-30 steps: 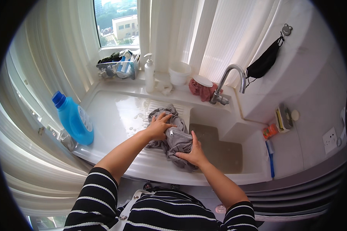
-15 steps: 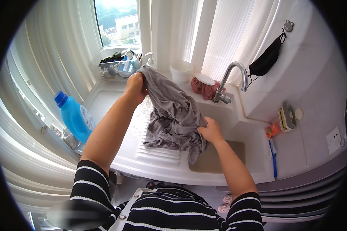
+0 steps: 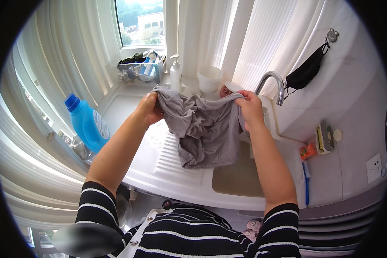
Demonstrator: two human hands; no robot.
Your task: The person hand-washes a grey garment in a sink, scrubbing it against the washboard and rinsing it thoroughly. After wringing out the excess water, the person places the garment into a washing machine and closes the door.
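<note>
The left hand and right hand grip grey cloth; below the right one, the sink holds cloudy water.

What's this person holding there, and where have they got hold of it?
A piece of grey fabric: the left hand grips the left end of its top edge, the right hand the right end, and the rest hangs below.

The cloth is grey, the sleeves white-striped black, the bottle blue.
</note>
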